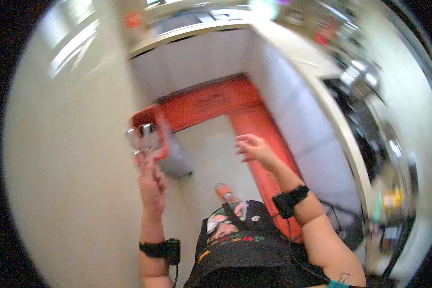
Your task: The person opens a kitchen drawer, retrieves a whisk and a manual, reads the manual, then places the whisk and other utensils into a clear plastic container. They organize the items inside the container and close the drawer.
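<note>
My left hand (152,178) is stretched forward at the left, close to the near rim of a red plastic basket (162,134). Several shiny, clear-looking containers (147,135) show in and over that basket; blur hides whether my fingers touch or hold anything. My right hand (252,147) hangs over the floor beside the red mat (270,162), fingers spread and slightly curled, with nothing in it.
Red floor mats run along the grey cabinets (194,61). A counter (309,72) bends round at the right, bearing a dark cooktop (352,126) and a metal pot (361,77). A grey bin or bag (178,158) stands right of the basket. A pale wall lies left.
</note>
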Tool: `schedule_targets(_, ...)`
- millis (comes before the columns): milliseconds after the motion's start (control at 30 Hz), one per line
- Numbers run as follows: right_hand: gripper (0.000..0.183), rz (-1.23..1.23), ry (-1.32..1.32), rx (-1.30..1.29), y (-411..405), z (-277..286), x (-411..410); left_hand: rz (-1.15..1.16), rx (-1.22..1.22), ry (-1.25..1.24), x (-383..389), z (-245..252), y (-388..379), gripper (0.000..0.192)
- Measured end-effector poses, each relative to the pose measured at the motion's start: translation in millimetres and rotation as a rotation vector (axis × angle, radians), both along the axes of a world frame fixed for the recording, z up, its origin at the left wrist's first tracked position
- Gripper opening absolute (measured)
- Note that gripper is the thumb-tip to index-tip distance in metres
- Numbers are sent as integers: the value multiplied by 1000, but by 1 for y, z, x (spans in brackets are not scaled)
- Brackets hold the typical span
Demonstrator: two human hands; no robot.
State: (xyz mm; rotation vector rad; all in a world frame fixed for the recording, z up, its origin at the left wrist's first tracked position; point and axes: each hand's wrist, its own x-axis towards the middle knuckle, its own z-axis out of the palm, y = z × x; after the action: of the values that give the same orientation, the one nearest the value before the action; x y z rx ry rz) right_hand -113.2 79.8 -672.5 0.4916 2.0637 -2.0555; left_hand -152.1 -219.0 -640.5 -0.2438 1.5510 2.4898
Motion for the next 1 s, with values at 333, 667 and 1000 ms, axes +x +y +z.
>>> schedule_targets(333, 32, -176, 8, 2, -31, 93, 325, -639, 42, 11, 155, 91, 106, 18)
schedule_targets(667, 29, 49, 62, 29, -6, 73, 539, -739, 213, 289, 366, 105, 182, 20)
schedule_targets(1000, 25, -50, -38, 39, 7, 36, 742, -1136, 563, 447, 545, 129, 222, 20)
